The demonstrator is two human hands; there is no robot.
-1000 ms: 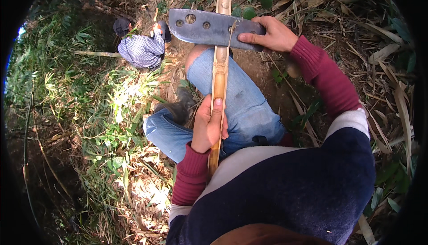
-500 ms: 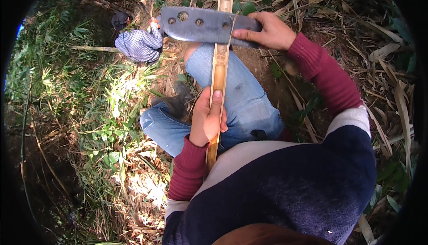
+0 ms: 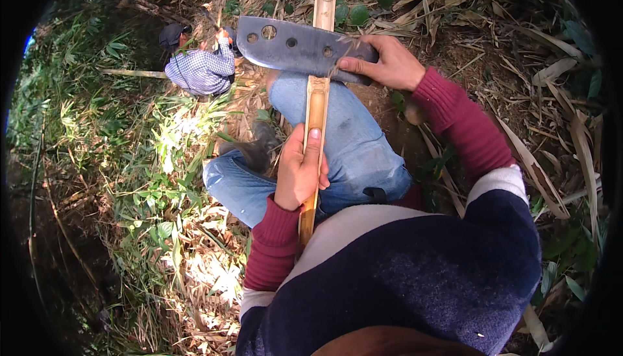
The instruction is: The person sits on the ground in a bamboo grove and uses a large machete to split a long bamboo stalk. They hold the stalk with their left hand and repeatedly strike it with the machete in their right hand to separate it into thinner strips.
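A long split bamboo strip [image 3: 318, 100] runs from my body over my thigh and out past the top edge, its hollow side facing up. My left hand [image 3: 304, 166] is wrapped round its near part, thumb pressed on the inner face. Across the strip, beyond that hand, lies the wide grey blade of a cleaver-like knife [image 3: 285, 46] with several round holes. My right hand [image 3: 387, 62] grips the knife at its right end, thumb on top; the handle is hidden in the palm. A thin curled shaving [image 3: 344, 56] shows beside the thumb.
Another person [image 3: 200, 67] in a checked shirt and dark cap sits at the far left, hands on a tool. A bamboo pole [image 3: 133, 72] lies behind them. Dry leaves [image 3: 529, 161] cover the ground at right, green plants [image 3: 156, 203] at left.
The knife has slid a little toward me along the bamboo strip and tilted, its right end now lower. My right hand moved with it. My left hand keeps its hold.
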